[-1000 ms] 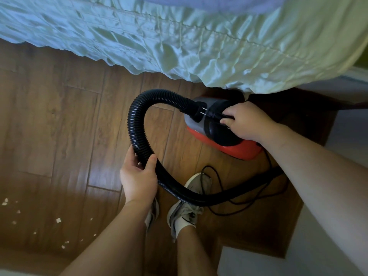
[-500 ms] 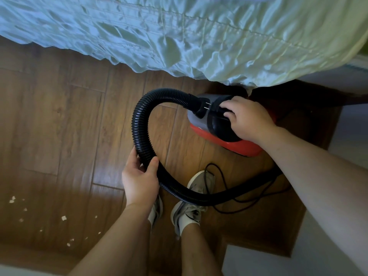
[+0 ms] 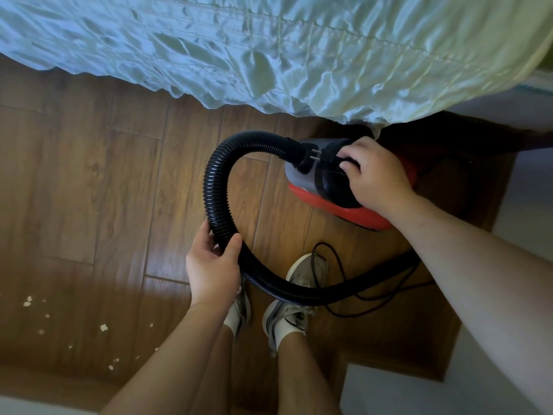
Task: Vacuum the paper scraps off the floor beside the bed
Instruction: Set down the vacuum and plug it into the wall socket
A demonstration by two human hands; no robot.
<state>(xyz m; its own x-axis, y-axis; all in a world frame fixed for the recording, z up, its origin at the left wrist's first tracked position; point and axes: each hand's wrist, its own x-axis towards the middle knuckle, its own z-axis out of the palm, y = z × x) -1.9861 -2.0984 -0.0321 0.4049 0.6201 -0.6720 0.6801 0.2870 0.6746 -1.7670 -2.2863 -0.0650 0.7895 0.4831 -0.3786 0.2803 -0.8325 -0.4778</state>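
Two hands: left hand [image 3: 213,266] on hose [image 3: 216,187], right hand [image 3: 377,177] on vacuum [image 3: 314,178]

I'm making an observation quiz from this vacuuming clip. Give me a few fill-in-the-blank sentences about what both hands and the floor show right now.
1. The left hand grips the black ribbed ____ of the vacuum.
2. The right hand rests on top of the vacuum body, whose lower shell is ____ in colour.
3. The paper scraps lie on the wooden floor to the person's ____ side.
4. A thin black ____ lies looped on the floor across the right shoe.

Missing words: hose; red; left; cord
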